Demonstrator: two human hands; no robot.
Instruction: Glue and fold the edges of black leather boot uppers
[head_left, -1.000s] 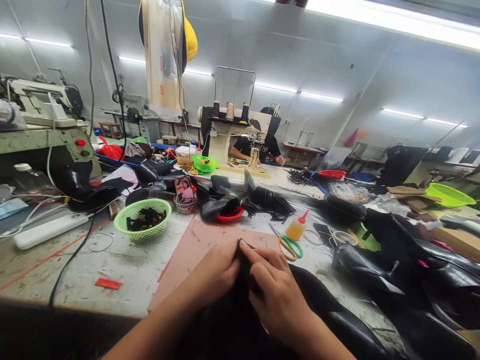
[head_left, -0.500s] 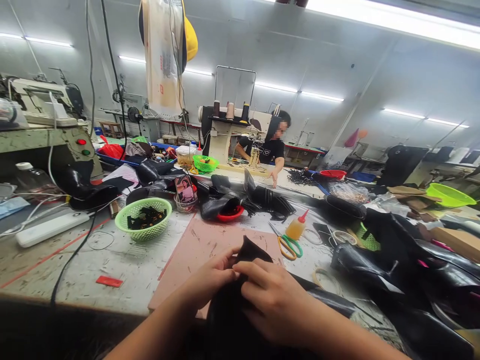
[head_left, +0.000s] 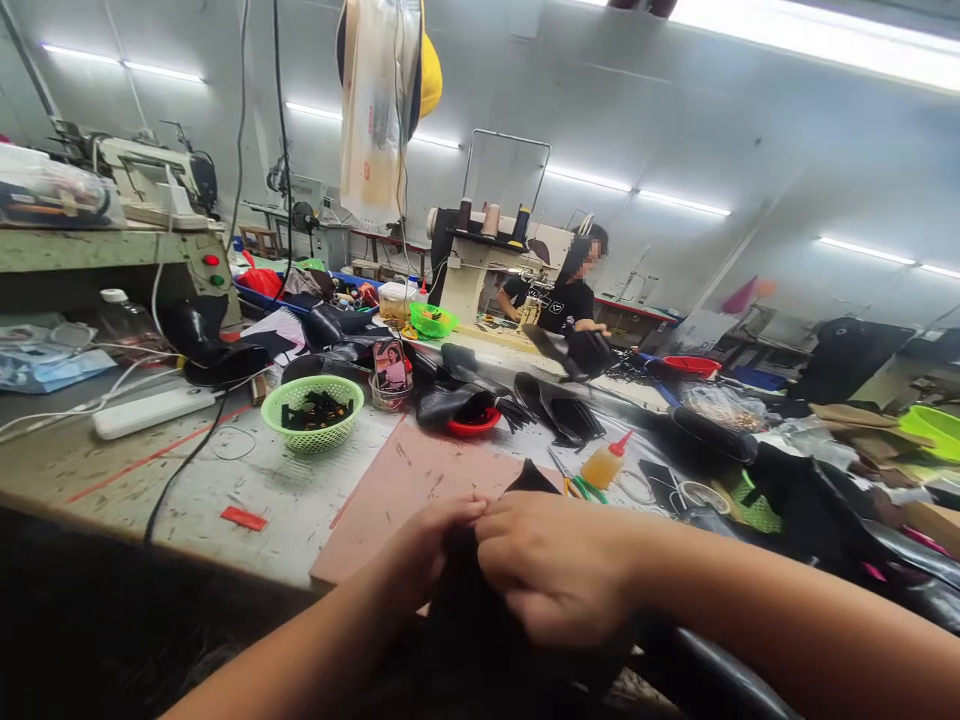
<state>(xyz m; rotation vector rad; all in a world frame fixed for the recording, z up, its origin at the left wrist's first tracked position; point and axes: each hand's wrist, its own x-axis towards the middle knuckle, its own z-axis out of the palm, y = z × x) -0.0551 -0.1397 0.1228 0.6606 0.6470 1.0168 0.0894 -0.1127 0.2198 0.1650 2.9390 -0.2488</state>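
A black leather-like piece (head_left: pixel 480 620) hangs from both of my hands at the near edge of the table, its pointed tip showing above them. My left hand (head_left: pixel 442 530) is closed on its left side, fingertips at the top edge. My right hand (head_left: pixel 551 560) wraps over the piece from the right, knuckles up, touching my left hand. Beneath and beyond them lies a pink board (head_left: pixel 405 480). Scissors (head_left: pixel 581 487) with green and yellow handles and a glue bottle (head_left: pixel 604 462) with a red tip lie just past my right hand.
A green basket (head_left: pixel 313 430) of small black parts stands at the left, near a red strip (head_left: pixel 244 518) and a white power strip (head_left: pixel 154 410). Black boot pieces (head_left: pixel 559 408) lie across the back and right. A person (head_left: pixel 559 300) sits behind a sewing machine (head_left: pixel 469 270).
The view has swung left, so things appear further right. My right hand has turned knuckles-up and moved closer against my left hand. The person opposite now has a black piece raised.
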